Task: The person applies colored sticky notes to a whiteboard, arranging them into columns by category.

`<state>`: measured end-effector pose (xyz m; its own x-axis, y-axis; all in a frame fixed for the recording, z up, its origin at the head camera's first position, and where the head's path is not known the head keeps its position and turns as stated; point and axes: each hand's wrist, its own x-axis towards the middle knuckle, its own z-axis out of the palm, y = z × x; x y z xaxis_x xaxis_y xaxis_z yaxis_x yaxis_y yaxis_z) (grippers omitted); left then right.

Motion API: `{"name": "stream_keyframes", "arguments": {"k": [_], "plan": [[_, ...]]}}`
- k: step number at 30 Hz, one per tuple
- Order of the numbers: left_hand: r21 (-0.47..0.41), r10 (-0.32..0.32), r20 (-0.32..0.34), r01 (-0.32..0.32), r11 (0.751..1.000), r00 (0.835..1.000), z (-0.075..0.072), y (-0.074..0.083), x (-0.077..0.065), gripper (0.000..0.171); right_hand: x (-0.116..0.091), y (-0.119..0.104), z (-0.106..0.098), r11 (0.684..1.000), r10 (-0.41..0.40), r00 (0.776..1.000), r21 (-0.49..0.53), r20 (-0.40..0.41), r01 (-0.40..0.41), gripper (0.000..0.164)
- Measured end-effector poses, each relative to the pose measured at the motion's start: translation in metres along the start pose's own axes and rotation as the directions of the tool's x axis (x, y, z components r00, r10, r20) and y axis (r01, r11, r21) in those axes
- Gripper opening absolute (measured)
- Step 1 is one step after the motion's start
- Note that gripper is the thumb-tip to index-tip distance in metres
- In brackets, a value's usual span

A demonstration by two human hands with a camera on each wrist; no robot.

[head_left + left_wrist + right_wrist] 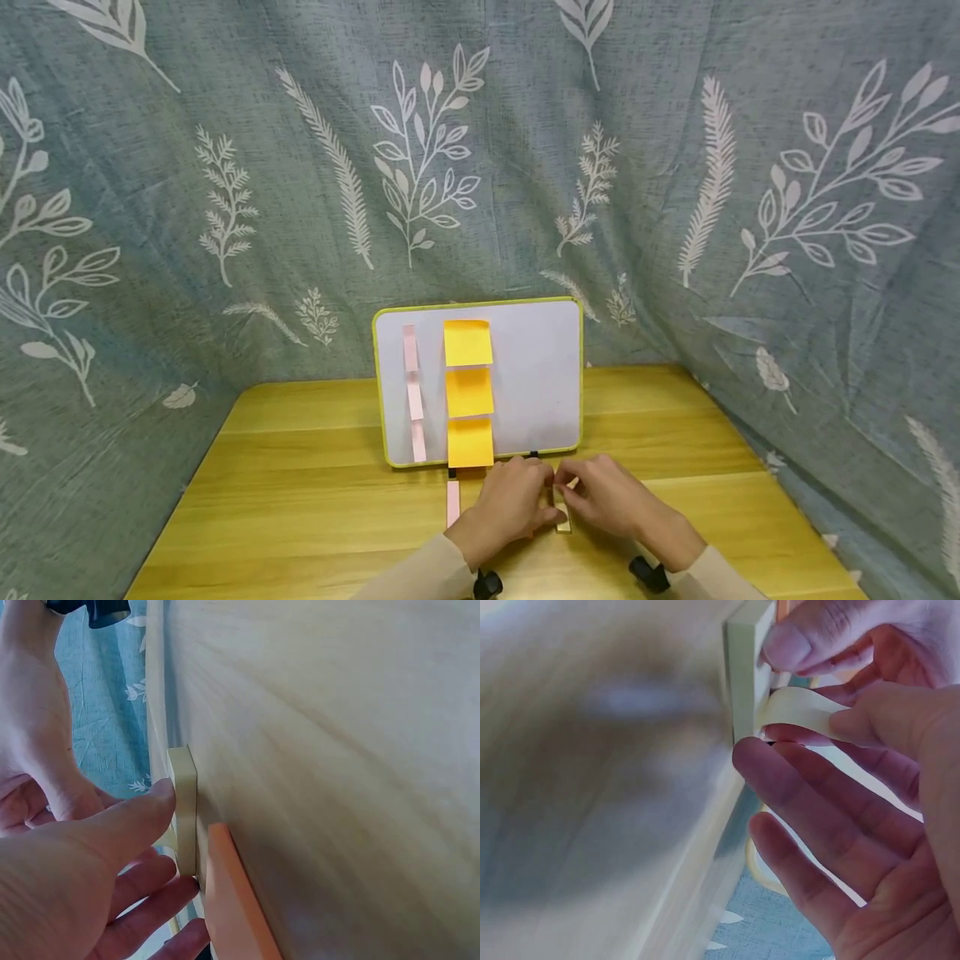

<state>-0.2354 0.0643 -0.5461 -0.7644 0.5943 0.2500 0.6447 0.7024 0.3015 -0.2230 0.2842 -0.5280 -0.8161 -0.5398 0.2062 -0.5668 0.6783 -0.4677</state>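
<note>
A narrow pad of pale yellow sticky notes [564, 526] lies on the table before the whiteboard [536, 375]. My left hand [508, 498] holds this pad, its thumb on the top face and its fingers by the far end. From the right, my right hand [609, 498] pinches the loose end of the top sticky note [799, 709] between thumb and forefinger. That note curves up off the pad in the right wrist view, one end still joined. Beside the pad, below my left hand, sits an orange sticky note pad [234, 904].
The whiteboard leans upright with a column of pink strips [415, 396] and a column of yellow to orange square notes [469, 392]. A pink note pad [453, 500] lies left of my left hand. Patterned grey-blue cloth [480, 167] hangs behind the table.
</note>
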Motion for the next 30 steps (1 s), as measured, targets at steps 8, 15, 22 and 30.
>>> {"name": "stream_keyframes", "arguments": {"k": [8, 15, 22, 30], "plan": [[0.009, -0.011, 0.009, 0.011, 1.000, 1.000, 0.000, -0.001, 0.001, 0.037, 0.003, -0.003, -0.006, 0.999, -0.022, 0.999, -0.036, -0.048, 0.021, 0.014], [0.019, -0.026, 0.029, 0.025, 1.000, 0.999, 0.000, -0.001, 0.002, 0.039, 0.005, -0.005, -0.009, 0.999, -0.010, 0.998, -0.049, -0.055, 0.007, 0.013], [0.006, -0.028, 0.039, 0.028, 1.000, 0.999, 0.002, 0.001, 0.002, 0.039, 0.007, -0.005, -0.012, 0.999, -0.008, 0.999, -0.048, -0.053, 0.006, 0.012], [0.013, -0.029, 0.031, 0.029, 1.000, 0.999, 0.002, 0.000, 0.001, 0.039, 0.010, -0.004, -0.015, 0.999, -0.009, 0.999, -0.052, -0.044, 0.007, 0.011]]}}
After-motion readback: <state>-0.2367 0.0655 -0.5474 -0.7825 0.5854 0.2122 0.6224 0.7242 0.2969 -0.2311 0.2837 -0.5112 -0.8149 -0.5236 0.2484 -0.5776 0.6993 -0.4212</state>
